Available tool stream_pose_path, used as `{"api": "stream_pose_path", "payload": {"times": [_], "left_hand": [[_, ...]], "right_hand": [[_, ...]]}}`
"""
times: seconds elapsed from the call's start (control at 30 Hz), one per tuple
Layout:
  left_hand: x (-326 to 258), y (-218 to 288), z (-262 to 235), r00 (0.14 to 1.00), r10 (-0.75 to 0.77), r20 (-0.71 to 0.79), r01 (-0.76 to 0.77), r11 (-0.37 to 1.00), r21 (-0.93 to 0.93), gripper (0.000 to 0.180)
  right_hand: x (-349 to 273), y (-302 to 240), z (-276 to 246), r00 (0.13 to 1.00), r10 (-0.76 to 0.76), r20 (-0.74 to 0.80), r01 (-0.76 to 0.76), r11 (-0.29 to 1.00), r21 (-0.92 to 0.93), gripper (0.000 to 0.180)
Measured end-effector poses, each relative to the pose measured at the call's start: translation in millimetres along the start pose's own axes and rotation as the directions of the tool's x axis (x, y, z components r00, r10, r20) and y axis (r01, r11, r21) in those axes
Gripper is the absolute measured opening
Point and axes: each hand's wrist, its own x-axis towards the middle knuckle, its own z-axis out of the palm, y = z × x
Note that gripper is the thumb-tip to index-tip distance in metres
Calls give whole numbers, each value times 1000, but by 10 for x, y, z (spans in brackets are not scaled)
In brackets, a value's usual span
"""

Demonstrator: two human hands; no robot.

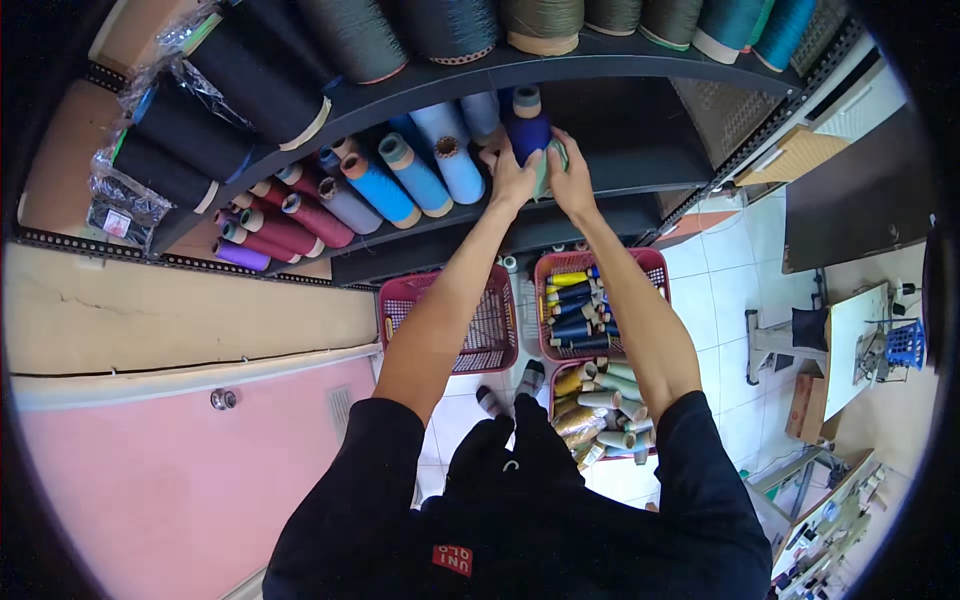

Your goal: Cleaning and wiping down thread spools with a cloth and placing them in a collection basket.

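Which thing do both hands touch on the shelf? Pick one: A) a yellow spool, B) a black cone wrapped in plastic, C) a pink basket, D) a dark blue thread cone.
D: the left hand and right hand both close around the dark blue thread cone, which stands on the dark shelf beside light blue cones.

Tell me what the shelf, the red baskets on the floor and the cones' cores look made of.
Shelf: looks like dark painted metal, thin flat boards with perforated uprights.
Red baskets: likely moulded plastic, with uniform colour and a fine lattice of holes.
Cone cores: probably cardboard, tan matte ends showing at the tips; thread wound round them looks slightly glossy.
The left hand and right hand grip a dark blue cone.
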Motion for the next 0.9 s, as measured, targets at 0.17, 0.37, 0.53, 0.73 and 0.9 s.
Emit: {"api": "stream_pose_path", "payload": {"times": [0.17, 0.37, 0.53, 0.73, 0.9], "left_hand": [[185, -128, 48, 998, 59, -12, -61, 986, -153, 86], [234, -235, 61, 994, 83, 76, -61, 966, -252, 84], [247, -266, -3, 989, 83, 126, -56, 977, -206, 88], [317, -341, 22, 986, 48, 161, -20, 984, -175, 93], [256, -339, 215, 987, 78, 142, -36, 961, -276, 94]], "right_hand": [[264, 76, 138, 999, 48, -7, -48, 999, -18, 45], [469, 214, 217, 999, 36, -15, -36, 999, -12, 48], [465, 209, 337, 999, 33, -11, -32, 999, 24, 48], [471, 279, 389, 1000, -10, -5, 10, 1000, -21, 52], [501, 509, 240, 999, -31, 8, 31, 997, -63, 51]]}}
